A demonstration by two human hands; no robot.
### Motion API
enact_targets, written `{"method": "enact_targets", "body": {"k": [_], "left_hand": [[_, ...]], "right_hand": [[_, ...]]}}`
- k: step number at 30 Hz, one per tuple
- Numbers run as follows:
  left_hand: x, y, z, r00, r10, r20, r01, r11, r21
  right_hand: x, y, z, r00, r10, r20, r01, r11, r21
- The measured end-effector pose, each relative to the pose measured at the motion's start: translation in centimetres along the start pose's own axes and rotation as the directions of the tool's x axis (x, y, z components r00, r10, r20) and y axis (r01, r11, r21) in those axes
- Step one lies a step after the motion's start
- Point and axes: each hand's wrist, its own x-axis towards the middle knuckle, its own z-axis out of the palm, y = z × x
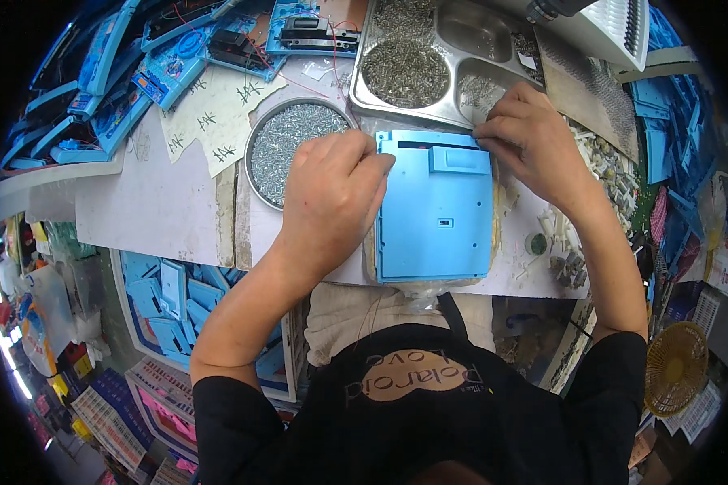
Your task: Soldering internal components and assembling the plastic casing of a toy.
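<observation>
Head view: a blue case (437,238) lies flat at the near edge of the bench (158,198). The left hand (332,190) is curled at its far left corner, the right hand (535,141) bent over its far right corner; whether either grips anything, I cannot tell. Left of the case sits a dish (260,191) of screws; a steel tray (425,115) lies beyond.

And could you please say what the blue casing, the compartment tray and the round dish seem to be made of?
Blue casing: probably moulded plastic, satin; even colour, formed recesses.
Compartment tray: likely stainless steel, shiny, with bright reflections in its hollows.
Round dish: perhaps smooth metal; its thin grey rim leaves it open.
</observation>
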Motion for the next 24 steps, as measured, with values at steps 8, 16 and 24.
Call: {"method": "enact_targets", "body": {"k": [8,16,24], "left_hand": [[-1.6,-2.2,-1.0,0.967,-0.235,-0.095,0.231,0.971,-0.060],[-3.3,-5.2,-1.5,0.937,-0.349,0.033,0.340,0.928,0.152],[-3.4,-5.3,-1.1,0.944,-0.328,0.033,0.317,0.931,0.181]], "right_hand": [[-2.7,-1.6,-0.6,0.978,0.151,-0.145,-0.121,0.974,0.193],[-6.0,-6.0,1.4,0.970,0.176,-0.169,-0.145,0.973,0.180],[-5.7,-6.4,0.9,0.976,0.171,-0.132,-0.158,0.982,0.107]]}}
